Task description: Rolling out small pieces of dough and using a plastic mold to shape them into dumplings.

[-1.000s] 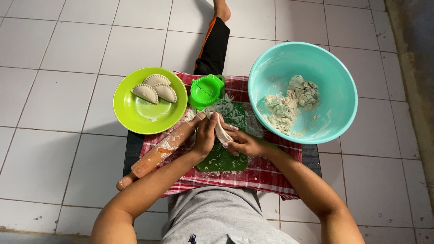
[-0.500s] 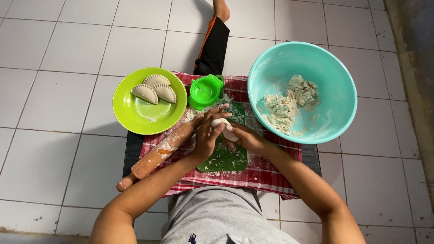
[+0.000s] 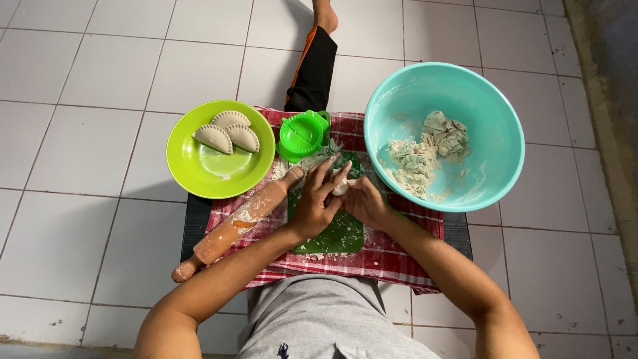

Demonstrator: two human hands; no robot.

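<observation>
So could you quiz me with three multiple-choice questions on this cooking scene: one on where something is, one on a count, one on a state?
1. Where does the rolling pin lie?
A. in the teal bowl
B. on the checked cloth, beside the left hand
C. on the green plate

2. How many folded pastries are on the green plate?
A. one
B. three
C. five

3. What are the left hand and right hand doing?
A. pressing together round a small piece of dough
B. resting flat on the floor
C. gripping the rolling pin

Answers: 1 B, it lies slanted across the checked cloth near the left wrist. 2 B, three half-moons show. 3 A, the pale lump sits between both palms.
</observation>
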